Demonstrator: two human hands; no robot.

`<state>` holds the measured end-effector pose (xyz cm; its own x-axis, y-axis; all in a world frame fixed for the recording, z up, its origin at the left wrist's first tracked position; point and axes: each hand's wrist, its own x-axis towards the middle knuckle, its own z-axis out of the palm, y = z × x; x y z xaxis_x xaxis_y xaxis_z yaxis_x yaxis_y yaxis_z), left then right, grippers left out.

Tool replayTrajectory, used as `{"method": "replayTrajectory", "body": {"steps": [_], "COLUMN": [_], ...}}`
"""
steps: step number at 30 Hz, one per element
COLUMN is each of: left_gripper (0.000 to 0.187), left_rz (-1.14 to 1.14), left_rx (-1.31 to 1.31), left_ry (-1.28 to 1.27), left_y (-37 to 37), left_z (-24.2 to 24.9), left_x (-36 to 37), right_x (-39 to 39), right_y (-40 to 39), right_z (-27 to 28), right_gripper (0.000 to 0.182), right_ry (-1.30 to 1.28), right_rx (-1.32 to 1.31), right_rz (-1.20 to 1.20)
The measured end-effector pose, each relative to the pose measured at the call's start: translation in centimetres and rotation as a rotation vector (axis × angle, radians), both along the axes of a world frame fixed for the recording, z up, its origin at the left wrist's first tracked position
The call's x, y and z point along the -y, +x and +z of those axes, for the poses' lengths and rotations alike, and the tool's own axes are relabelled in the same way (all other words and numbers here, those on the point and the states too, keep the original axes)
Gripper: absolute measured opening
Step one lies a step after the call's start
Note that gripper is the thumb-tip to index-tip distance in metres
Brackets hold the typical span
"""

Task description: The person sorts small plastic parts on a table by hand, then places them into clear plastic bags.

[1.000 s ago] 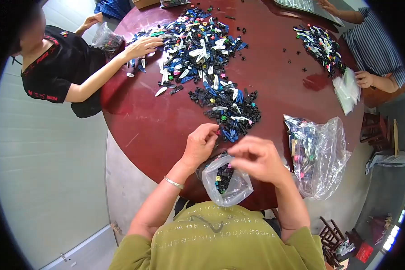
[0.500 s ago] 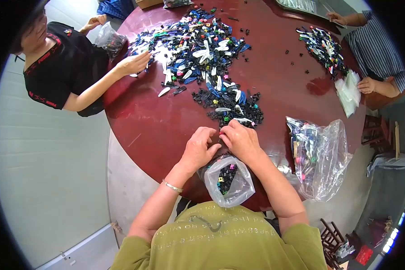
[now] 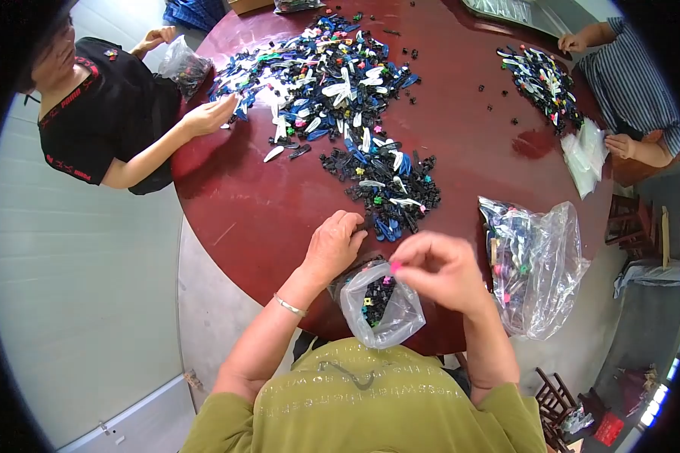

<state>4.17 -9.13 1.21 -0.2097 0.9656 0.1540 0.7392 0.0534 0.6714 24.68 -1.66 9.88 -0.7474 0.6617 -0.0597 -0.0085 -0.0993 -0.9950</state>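
Note:
My right hand [image 3: 442, 272] pinches a small pink clip [image 3: 396, 267] just above the right rim of an open clear bag [image 3: 399, 326]. Black clips with a few coloured ones lie inside that bag, at the table's near edge. Up and to the left of the bag, my left hand [image 3: 334, 243] rests low over the table with its fingers curled; what it holds, if anything, is hidden. Beyond my hands lies a small heap of black, blue and white clips [image 3: 393, 185], which joins a larger heap [image 3: 317, 83].
A filled clear bag [image 3: 536, 264] lies on the right of the red table [image 3: 234, 196]. One person [image 3: 102, 113] reaches to the large heap from the left. Another person [image 3: 631, 83] sits at the far right by a smaller heap [image 3: 540, 83] and flat plastic bags [image 3: 584, 157].
My right hand has moved from the heap's near edge back and right to the bag's rim, carrying the pink clip. Blue clips now show where it was. The left person's hand has shifted left.

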Motion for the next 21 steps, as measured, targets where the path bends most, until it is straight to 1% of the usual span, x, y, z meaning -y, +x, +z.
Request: {"method": "replayTrajectory", "body": {"steps": [1,2,5,6,7,9,10,13,14,15,17,21], "left_gripper": [0.021,0.021,0.023,0.026,0.026,0.027,0.031,0.034,0.036,0.035,0.033,0.027], "left_rz": [0.011,0.021,0.08,0.102,0.109,0.128,0.148,0.189,0.197,0.177,0.135,0.087], "left_rx": [0.032,0.064,0.14,0.181,0.14,0.058,0.074,-0.087,-0.087,-0.117,-0.174,-0.164], "left_ry": [0.001,0.002,0.085,0.045,0.057,0.078,0.012,-0.002,-0.049,-0.04,-0.023,0.059], "left_y": [0.0,-0.1,-0.5,-0.6,-0.8,-1.3,-1.6,-2.4,-2.5,-2.4,-2.2,-1.6], "left_z": [0.0,-0.1,-0.9,-0.8,-0.7,-0.3,0.0,-0.5,-0.4,-0.2,0.0,-0.9], "left_x": [0.1,0.1,0.0,-0.1,-0.3,-0.6,-0.8,-1.6,-1.8,-2.1,-2.6,-2.7], "right_x": [0.2,0.4,-0.9,-1.4,-2.1,-2.3,-2.2,-1.7,-1.6,-1.4,-1.2,-1.5], "right_y": [0.3,0.3,-1.6,-2.5,-3.2,-4.7,-5.4,-6.9,-7.2,-7.5,-7.9,-7.9], "right_z": [1.1,1.6,-1.2,-3.1,-4.8,-6.2,-6.8,-7.8,-7.8,-7.9,-8.2,-8.4], "right_gripper": [0.012,0.012,0.012,0.012,0.012,0.013,0.013,0.015,0.016,0.017,0.019,0.019], "right_ry": [0.059,0.031,0.43,0.532,0.713,0.849,0.874,0.937,0.945,0.952,0.965,0.957], "right_rx": [0.014,0.06,0.079,0.126,0.208,0.303,0.345,0.508,0.582,0.657,0.681,0.661], "right_rz": [0.087,0.133,-0.04,-0.138,-0.159,-0.154,-0.151,-0.138,-0.133,-0.128,-0.144,-0.175]}}
